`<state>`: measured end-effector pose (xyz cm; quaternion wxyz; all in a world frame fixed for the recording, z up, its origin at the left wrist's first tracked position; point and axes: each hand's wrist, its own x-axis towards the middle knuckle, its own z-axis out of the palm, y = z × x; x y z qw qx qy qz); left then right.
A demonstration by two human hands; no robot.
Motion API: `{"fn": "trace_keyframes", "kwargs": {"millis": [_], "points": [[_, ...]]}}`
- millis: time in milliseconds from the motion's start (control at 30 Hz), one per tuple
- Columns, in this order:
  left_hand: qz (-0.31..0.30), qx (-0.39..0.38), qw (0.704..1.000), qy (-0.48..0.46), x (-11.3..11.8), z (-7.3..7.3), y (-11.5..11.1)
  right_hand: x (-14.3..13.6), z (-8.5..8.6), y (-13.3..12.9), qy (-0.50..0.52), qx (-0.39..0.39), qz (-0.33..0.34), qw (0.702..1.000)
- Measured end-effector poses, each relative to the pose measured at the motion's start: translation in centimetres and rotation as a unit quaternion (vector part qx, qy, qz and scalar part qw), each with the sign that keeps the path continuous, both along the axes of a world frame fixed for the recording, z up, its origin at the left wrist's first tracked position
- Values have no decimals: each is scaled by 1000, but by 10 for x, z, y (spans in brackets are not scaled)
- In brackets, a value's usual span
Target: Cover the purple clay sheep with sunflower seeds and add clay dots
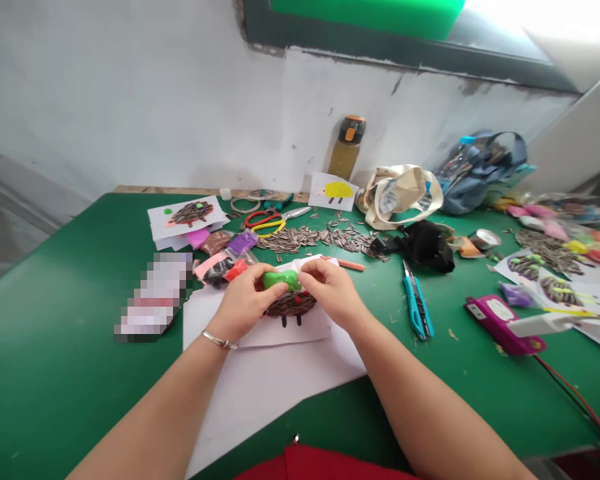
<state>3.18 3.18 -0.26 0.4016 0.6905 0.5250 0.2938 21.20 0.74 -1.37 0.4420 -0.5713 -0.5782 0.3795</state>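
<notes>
My left hand [244, 299] grips a small packet of bright green modelling clay [282, 280]. At the packet's right edge, the fingers of my right hand [334, 293] are pinched together on its clear wrapping. Just below lies a hedgehog picture [293, 306] covered in sunflower seeds, with dark legs and red dots, on white paper [260, 373]. My hands hide part of it. Beyond my left hand are packets of red clay [237, 269], purple clay [243, 242] and brown clay [217, 243].
Sunflower seeds [295, 240] are heaped behind my hands, beside red-and-yellow scissors [273, 222]. A blue utility knife [418, 303] and a magenta glue gun-like tool [505, 325] lie to the right. A blurred-out object [155, 298] lies left. A bottle [347, 147] stands by the wall.
</notes>
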Motion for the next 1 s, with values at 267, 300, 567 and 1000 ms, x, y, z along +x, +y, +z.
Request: {"fn": "trace_keyframes", "kwargs": {"millis": [267,300,567,1000], "points": [[18,34,998,56,2,-1,-3,-1,-7,-1,-130,93,-34,987],[16,36,997,60,2,-1,-4,-1,-8,-1,-140,103,-33,984],[9,45,996,78,3,-1,-4,-3,-8,0,-170,140,-21,975],[3,-17,1000,-16,0,-1,1,8,-2,3,-52,118,60,990]]}}
